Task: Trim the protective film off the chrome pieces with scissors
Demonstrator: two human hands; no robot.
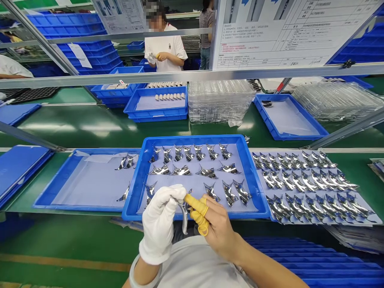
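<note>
the left hand (159,224), in a white glove, is clenched around the top of a chrome part (183,212), and a pale bangle (141,272) sits on that wrist. the right hand (219,230) grasps the same part from the other side, with yellow cots (196,208) on two fingers. the part stands nearly upright between the hands, just over the near rim of a blue tray (192,138).

that tray, at 12 o'clock from the hands, holds rows of matching parts (229,192) on a pale liner. at 2 o'clock, a sheet (372,218) carries parts packed in overlapping rows. at 10 o'clock, a shallower tray (54,204) holds a few more parts.

farther off on the green bench (90,128), a tray of pale pieces (156,114) sits at 12 o'clock, beside a stack of clear trays (220,102). a co-worker (163,50) in a white shirt stands beyond, hands together on something small.
</note>
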